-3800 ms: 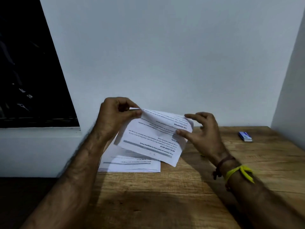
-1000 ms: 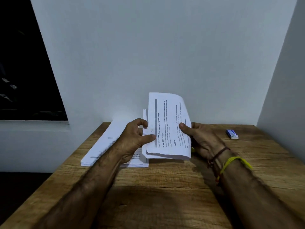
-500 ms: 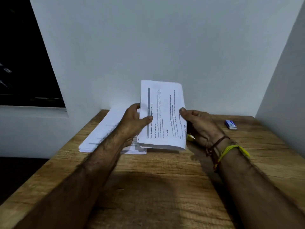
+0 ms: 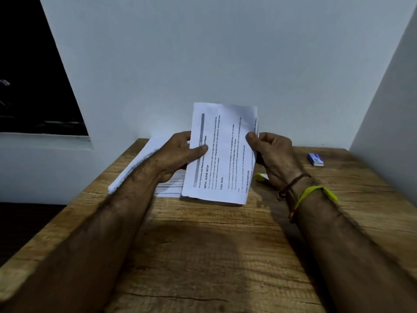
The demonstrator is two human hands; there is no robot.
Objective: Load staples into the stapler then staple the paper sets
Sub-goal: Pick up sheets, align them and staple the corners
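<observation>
Paper set (image 4: 222,154): a thin sheaf of printed sheets, stood on its lower edge on the wooden table (image 4: 203,256), between the two hands.
Left hand (image 4: 178,154): closed on the sheaf's left edge, thumb across the printed face, fingers behind.
Right hand (image 4: 274,154): closed on the right edge, thumb tip on the front, fingers hidden behind the sheets.
Paper stack (image 4: 140,166): lies flat beyond and beneath the left forearm, partly covered by it.
Staple box (image 4: 316,159): small and blue, well to the outer side of the right hand, apart from it.
Yellow object (image 4: 261,177): just under the right palm; possibly the stapler, too hidden to tell.
Handling: the sheets look light, limp and smooth, so they would likely bow or slide out of register; a pinch at opposite edges, near mid-height, suits squaring them.
Step in hand: apparently evening the edges before stapling.
</observation>
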